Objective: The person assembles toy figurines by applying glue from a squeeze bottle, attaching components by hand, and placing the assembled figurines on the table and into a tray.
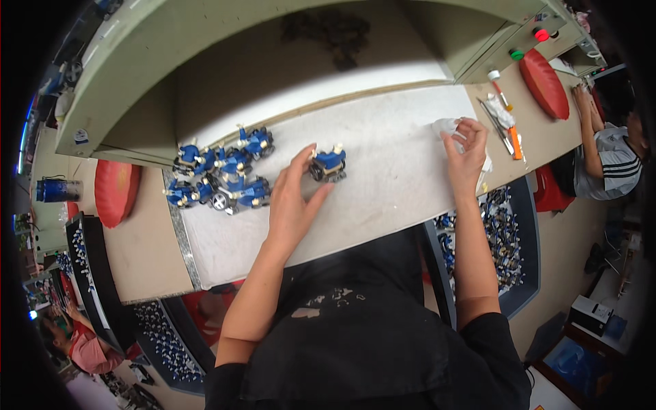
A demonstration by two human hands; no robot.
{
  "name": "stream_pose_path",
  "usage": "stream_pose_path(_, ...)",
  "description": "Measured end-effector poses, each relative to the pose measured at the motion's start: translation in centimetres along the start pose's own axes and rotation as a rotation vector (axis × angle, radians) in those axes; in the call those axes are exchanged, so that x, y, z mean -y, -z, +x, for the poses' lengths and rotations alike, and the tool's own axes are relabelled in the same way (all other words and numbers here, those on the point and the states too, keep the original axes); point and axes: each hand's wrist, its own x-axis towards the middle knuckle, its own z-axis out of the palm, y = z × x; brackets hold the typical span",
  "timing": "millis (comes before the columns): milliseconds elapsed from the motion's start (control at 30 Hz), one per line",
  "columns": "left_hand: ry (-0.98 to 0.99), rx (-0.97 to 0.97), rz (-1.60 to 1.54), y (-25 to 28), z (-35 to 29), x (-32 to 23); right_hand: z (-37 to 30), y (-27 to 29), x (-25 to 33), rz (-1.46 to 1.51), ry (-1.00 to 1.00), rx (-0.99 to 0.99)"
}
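Left hand opens round one figure on the table

The table [393, 178] stretches across, other figures [232, 162] bunched toward its back left corner. The left hand [294, 198] reaches over the front edge, thumb and fingers spread about a blue figure [329, 160] standing mid-table; whether skin touches it, I can't tell. The right hand [467, 152] is raised near the right end, wrist bent back, fingers curled at a white wad [445, 126]; how firmly it's pinched isn't clear. I'd judge this as picking up or setting down the figure; lifting it would call for closing thumb and fingertips.
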Motion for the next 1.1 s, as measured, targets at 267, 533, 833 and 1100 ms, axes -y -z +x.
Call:
stream_pose_path(267,-0.205,0.132,0.091,1.2,-0.6,2.0,-0.2,-3.8,7.1,-0.187,0.272,0.1)
stream_pose_path(533,-0.267,0.094,0.1,0.8,0.4,2.1,9.1,-18.0,2.0,-0.813,0.086,0.287)
stream_pose_path(833,-0.247,0.063,0.095,0.9,-0.5,3.1,2.7,-7.5,9.5,0.01,0.012,0.607)
stream_pose_path(1100,-0.343,0.008,0.093,0.3,-0.1,3.5,-5.2,-5.0,10.9,-0.228,0.34,0.679)
